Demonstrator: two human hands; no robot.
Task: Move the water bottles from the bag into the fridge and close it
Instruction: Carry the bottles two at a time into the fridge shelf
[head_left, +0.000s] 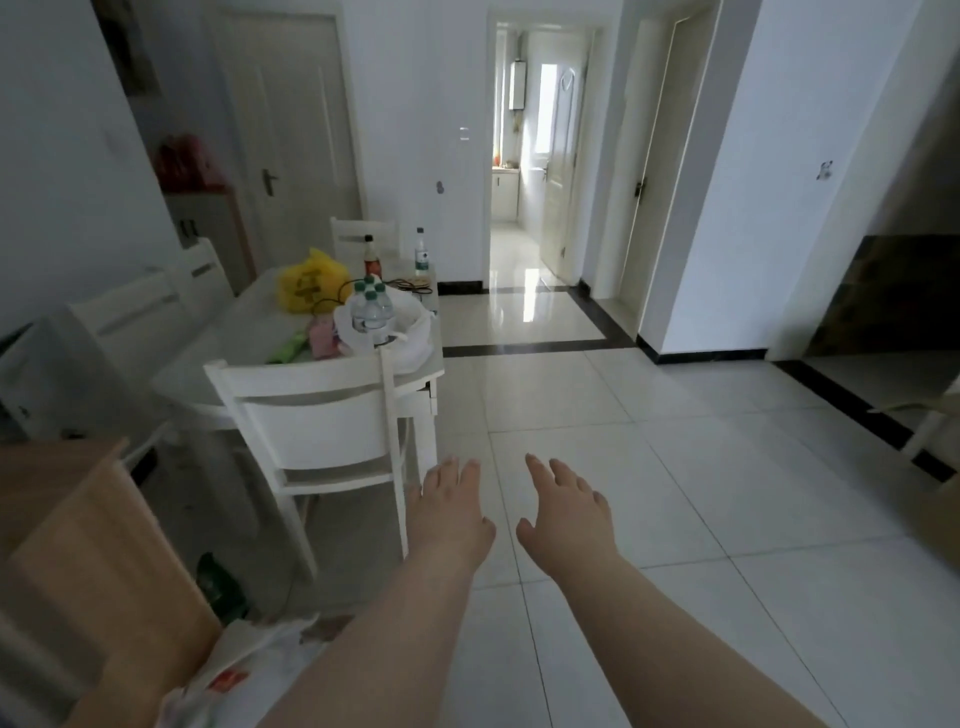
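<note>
White floor tiles (675, 467) with dark inlay strips cover a room with white walls. At far left, a wooden cabinet (78, 545) fills the lower corner, with a red bag (184, 163) on a second cabinet higher up against the wall. Right of these stands a white table (249, 343) with white chairs around it; the nearest chair (317, 421) is pushed in at the table's near end, its back toward the camera. On the table, a yellow bag (311, 283) lies at the far side, with a dark-capped bottle (372, 257) and a single water bottle (422, 254) upright behind it. The white bag (410, 332) sits at the near right edge of the tabletop, open at the top, with several green-capped water bottles (371, 309) standing inside it. Green and pink items lie just left of this bag; their type cannot be told. Below, both bare forearms extend forward over the floor. The left hand (449, 512) hangs palm down, fingers spread and loose, holding nothing, just beside the chair's right rear leg. The right hand (569, 519) is likewise flat and empty, fingers extended, close to the left but apart from it. Both hands are well apart from the bag. Further right, an open doorway (540, 156) leads to a bright corridor, followed by a closed door (654, 171) and a white wall corner
</note>
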